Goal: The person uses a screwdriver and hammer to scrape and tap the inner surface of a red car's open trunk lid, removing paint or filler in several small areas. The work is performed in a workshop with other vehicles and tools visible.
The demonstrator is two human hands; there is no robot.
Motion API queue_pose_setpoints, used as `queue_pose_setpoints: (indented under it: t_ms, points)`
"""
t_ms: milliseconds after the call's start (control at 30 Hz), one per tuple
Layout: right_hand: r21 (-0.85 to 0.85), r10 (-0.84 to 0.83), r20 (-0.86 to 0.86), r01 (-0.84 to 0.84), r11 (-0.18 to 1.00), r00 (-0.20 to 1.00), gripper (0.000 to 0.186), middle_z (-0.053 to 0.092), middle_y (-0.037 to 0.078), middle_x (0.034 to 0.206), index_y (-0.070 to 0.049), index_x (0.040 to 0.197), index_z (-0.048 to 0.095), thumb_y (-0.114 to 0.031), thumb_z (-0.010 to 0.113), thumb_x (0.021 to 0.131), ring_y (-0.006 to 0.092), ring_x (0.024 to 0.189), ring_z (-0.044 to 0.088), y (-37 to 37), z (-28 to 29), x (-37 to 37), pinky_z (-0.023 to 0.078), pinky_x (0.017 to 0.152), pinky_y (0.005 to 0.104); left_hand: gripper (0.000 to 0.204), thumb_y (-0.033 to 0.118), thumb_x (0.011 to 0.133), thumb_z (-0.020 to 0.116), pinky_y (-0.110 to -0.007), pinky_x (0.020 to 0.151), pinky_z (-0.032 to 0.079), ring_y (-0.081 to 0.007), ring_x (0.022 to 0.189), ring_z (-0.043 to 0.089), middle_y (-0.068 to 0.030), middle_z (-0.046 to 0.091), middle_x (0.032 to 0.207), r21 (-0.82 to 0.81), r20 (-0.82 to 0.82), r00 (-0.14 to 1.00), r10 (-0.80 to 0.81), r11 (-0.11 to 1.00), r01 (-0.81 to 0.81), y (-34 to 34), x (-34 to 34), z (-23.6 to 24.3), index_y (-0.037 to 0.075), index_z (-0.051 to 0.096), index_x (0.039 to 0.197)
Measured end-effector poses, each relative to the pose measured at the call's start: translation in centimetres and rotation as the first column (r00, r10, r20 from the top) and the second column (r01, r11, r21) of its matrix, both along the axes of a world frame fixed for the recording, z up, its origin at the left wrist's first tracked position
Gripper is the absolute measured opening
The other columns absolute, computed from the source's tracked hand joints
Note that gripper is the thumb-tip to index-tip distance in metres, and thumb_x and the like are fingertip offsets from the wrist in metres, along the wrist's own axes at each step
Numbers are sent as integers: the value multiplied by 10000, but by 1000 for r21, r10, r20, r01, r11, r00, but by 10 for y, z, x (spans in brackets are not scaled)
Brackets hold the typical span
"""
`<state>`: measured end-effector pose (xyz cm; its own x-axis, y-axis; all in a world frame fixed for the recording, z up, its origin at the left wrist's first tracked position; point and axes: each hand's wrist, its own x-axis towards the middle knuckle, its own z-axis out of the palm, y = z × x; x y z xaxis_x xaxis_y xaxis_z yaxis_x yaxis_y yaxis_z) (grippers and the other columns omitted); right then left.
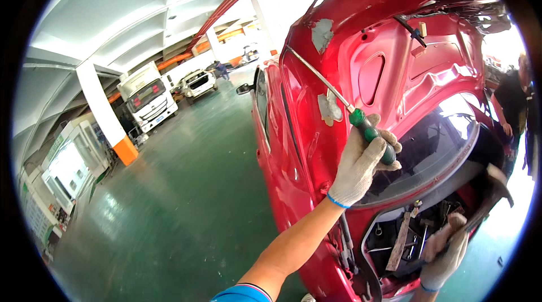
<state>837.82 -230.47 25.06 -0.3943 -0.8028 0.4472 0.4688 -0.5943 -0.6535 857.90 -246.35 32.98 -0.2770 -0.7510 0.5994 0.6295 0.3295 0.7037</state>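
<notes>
My left hand, in a white knit glove, is closed around the green handle of a long screwdriver. Its shaft slants up and left, and the tip lies against or just in front of the edge of the red car's body panel. Grey filler patches show on the panel beside the shaft. Lower right, my gloved right hand is closed on a hammer, blurred, its head pointing up and away. Behind both hands the raised red lid shows its inner side.
In the open trunk lie a wooden strip, wrenches and other loose tools. Another person stands at the right beyond the car. A white truck, a white car and a white-and-orange pillar stand across the green floor.
</notes>
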Motion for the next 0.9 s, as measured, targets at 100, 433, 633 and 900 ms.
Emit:
queue_pose_setpoints:
  t_ms: [100, 433, 633, 900]
  points:
    - [-20, 22, 168, -19, 1000, 985, 443, 461, -3, 656, 23, 1299, 563, -371, 484, 1112, 81, 457, 412, -8, 51, 91, 317, 420, 257, 625, 224, 1074, 631, -345, 811, 640, -190, 1030, 661, -126, 622, 1175, -21, 2, 998, -64, 998, 64, -6, 6, -2, 39, 271, 1549]
    - [-68, 366, 302, -363, 929, 880, 273, 560, 45, 706, 24, 1207, 532, -231, 500, 1112, 106, 508, 472, -71, 113, 309, 416, 492, 270, 461, 179, 1038, 700, -321, 824, 624, -173, 1044, 672, -63, 651, 1171, 76, -119, 951, -285, 953, 295, -21, -3, -16, 45, 508, 1435]
    - [-132, 350, 246, -326, 936, 904, 282, 645, 96, 788, 4, 1202, 545, -264, 514, 1121, 181, 667, 640, -108, 123, 336, 546, 637, 337, 475, 162, 1023, 721, -330, 855, 627, -175, 1085, 669, -58, 664, 1179, 71, -122, 943, -310, 945, 320, -34, 3, -17, 48, 516, 1437]
    - [-150, 366, 204, -340, 928, 908, 249, 699, 134, 904, 12, 1177, 540, -223, 553, 1096, 183, 795, 676, -136, 132, 345, 573, 755, 356, 435, 130, 1016, 724, -330, 859, 632, -154, 1105, 675, -38, 672, 1195, 73, -125, 929, -349, 930, 359, -38, -1, -17, 61, 549, 1408]
